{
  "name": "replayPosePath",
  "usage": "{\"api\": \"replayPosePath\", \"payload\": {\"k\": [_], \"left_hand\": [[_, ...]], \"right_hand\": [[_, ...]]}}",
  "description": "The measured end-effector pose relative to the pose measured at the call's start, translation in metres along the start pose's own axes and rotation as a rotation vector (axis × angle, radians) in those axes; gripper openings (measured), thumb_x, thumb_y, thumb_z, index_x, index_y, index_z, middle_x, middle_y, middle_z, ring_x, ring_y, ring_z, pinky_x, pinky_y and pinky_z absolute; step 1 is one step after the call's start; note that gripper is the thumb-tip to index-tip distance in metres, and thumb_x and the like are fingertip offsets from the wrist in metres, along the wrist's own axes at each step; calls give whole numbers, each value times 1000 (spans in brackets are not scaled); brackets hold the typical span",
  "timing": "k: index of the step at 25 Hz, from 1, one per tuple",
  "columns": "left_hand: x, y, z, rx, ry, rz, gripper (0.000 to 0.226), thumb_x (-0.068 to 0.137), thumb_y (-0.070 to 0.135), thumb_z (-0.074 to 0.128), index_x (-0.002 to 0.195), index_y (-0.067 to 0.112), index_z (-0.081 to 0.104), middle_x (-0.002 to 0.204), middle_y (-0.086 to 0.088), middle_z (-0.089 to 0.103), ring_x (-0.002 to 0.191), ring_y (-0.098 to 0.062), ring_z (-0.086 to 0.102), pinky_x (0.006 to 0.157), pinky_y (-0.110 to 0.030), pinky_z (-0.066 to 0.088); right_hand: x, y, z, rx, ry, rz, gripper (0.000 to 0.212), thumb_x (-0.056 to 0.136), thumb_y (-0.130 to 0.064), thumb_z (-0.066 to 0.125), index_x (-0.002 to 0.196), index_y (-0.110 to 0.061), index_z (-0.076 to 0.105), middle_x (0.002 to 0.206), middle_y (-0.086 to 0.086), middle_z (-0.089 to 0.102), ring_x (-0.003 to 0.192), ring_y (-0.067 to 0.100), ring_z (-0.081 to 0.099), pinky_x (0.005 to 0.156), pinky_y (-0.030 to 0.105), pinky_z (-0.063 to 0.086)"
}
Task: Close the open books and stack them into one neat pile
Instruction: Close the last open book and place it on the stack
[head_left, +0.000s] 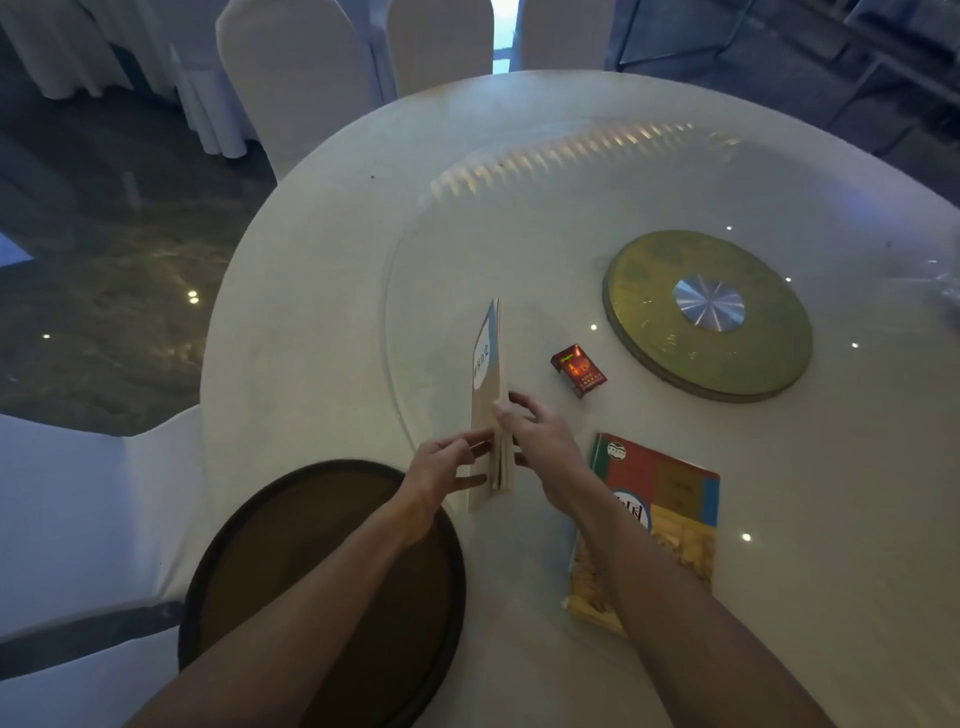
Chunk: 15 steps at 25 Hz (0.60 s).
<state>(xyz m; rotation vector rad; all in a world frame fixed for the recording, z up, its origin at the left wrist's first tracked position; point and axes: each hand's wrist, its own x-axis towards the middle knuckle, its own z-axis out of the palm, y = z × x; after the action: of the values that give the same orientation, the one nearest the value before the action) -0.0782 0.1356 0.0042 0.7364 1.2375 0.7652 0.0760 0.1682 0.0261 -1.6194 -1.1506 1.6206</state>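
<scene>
Two hands, left hand (447, 462) and right hand (535, 436), press one upright book (488, 395); another book (670, 499) lies flat.

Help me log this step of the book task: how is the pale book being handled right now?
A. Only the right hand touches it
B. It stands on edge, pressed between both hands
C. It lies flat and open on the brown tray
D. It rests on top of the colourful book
B: the pale book stands on edge on the table, with the left hand and right hand pressing its two sides.
</scene>
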Motion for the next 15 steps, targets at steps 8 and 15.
{"api": "replayPosePath", "payload": {"k": [8, 15], "left_hand": [[-22, -37, 25, 203, 115, -66, 53, 97, 22, 62, 147, 17, 45, 141, -7, 55, 120, -22, 56, 98, -38, 48], [-18, -73, 57, 226, 53, -272, 61, 95, 31, 65, 145, 3, 44, 125, -13, 63, 105, -24, 65, 78, -33, 57]], "right_hand": [[-48, 21, -39, -56, 70, 35, 54, 97, -1, 52, 147, -20, 54, 128, 2, 63, 105, 24, 67, 68, 32, 63], [-107, 74, -112, 289, 132, 91, 45, 90, -2, 64, 123, -30, 75, 126, 9, 71, 113, 35, 65, 92, 54, 56]]}}
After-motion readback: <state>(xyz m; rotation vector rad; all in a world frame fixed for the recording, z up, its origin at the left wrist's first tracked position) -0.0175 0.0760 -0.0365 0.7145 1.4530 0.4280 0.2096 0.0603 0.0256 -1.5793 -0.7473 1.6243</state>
